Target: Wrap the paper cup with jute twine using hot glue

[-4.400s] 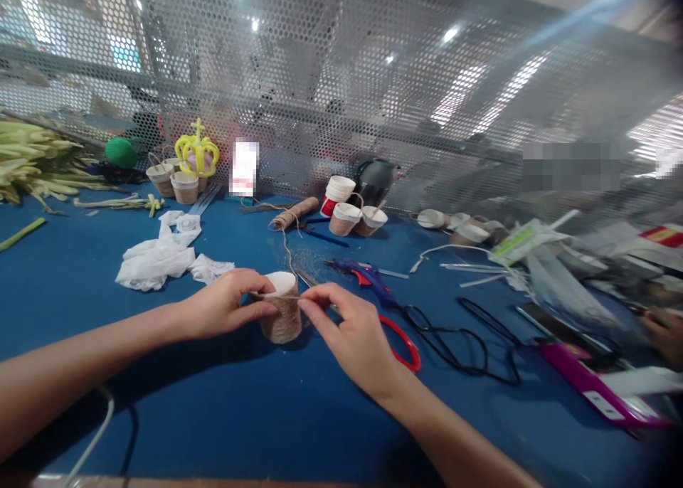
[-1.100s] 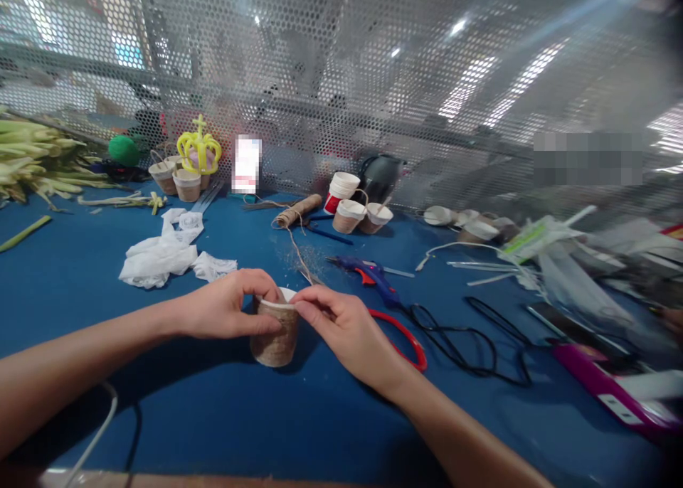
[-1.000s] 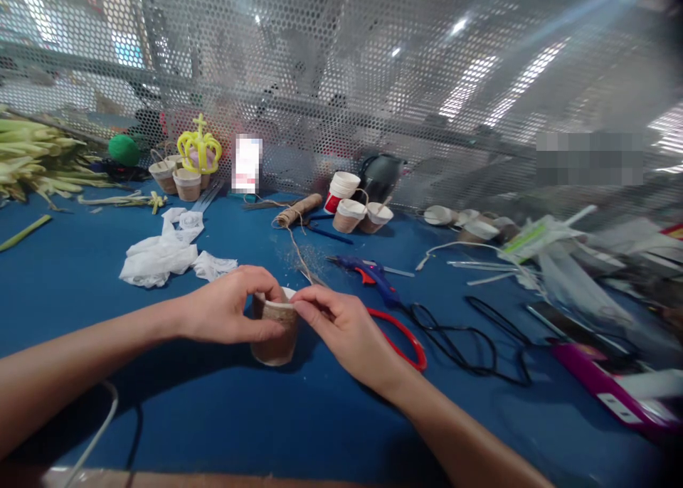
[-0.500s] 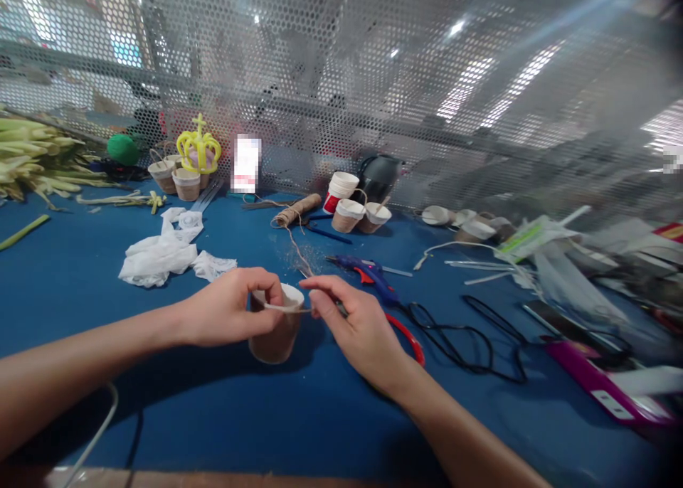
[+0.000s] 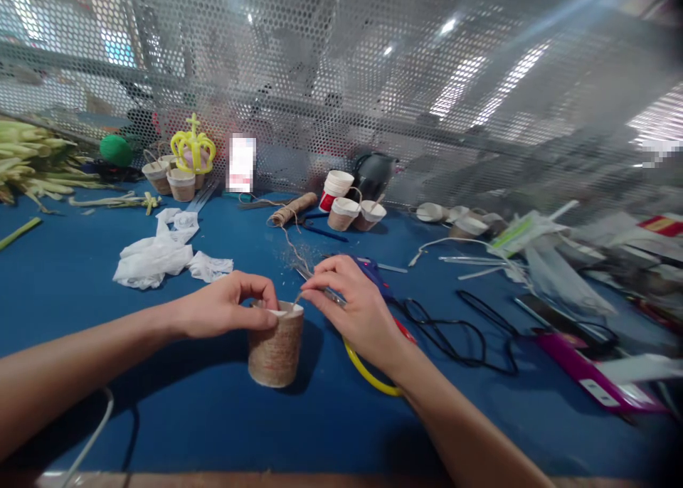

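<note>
A paper cup wrapped in brown twine (image 5: 276,349) stands upright on the blue table in front of me. My left hand (image 5: 235,304) pinches its rim, with fingers inside the cup and the thumb outside. My right hand (image 5: 355,310) is just right of the rim, its thumb and fingertips closed on a short strand of twine (image 5: 297,300) that rises from the cup's edge. Scissors with red and yellow handles (image 5: 368,374) lie partly hidden under my right hand. Behind the cup lies a roll of twine (image 5: 293,209), its loose strand trailing toward me.
A blue glue gun (image 5: 373,274) and its black cord (image 5: 459,338) lie to the right, near a purple power strip (image 5: 592,374). White crumpled cloth (image 5: 152,257) is on the left. Small wrapped cups (image 5: 343,214) and a yellow crown (image 5: 193,150) stand by the perforated metal screen (image 5: 299,82).
The cup now stands more upright, showing its wrapped side. My right hand has risen slightly with the twine strand, which lay across the rim before. The yellow scissor handle has come into sight.
</note>
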Demonstrator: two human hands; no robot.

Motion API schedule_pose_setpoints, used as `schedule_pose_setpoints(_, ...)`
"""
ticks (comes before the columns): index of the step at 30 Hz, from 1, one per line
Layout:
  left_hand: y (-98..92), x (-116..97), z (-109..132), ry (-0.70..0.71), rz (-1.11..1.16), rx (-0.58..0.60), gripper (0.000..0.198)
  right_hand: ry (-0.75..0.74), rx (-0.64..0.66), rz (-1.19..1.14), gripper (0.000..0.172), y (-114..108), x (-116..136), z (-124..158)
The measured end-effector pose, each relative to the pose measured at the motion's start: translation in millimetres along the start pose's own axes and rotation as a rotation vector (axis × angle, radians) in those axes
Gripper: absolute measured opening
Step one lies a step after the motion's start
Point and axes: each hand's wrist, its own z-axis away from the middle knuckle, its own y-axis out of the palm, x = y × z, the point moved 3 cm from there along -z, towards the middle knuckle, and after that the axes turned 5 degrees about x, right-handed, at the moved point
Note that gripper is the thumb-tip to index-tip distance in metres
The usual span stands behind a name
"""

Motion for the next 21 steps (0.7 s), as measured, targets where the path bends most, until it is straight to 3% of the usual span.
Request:
schedule_pose_setpoints(6, 0.5, -5.7, 1.8, 0.049, -0.128, -0.006, 0.014, -0.039, 0.052, -0.053, 0.008, -2.9, 4.1, 1.8)
schedule_pose_setpoints(8, -3.6, -7.8, 2.9, 0.069, -0.201, -0.081, 0.014, -0.022, 0.102, -0.095, 0.011, -5.3, 4.5, 2.8)
schedule_pose_setpoints(12, -12.9, -11.1, 5.0, 0.156, -0.476, -0.344, 0.010, 0.166, 0.222, -0.064, 0.019, -5.9, 3.0, 6.1)
schedule_pose_setpoints(16, -13.6, -10.7, 4.1, 0.260, -0.677, -0.468, 0.010, 0.325, 0.463, -0.271, 0.017, 0.8, 5.5, 13.3)
schedule_pose_setpoints(19, -12.2, -7.6, 3.4, 0.266, -0.693, -0.507, 0.010, 0.510, 0.706, -0.564, 0.021, 11.0, 7.0, 21.2)
schedule_pose_setpoints(21, -10.6, -5.5, 3.5, 0.278, -0.681, -0.524, 0.010, 0.580, 0.791, -0.668, 0.025, 17.5, 6.7, 24.1)
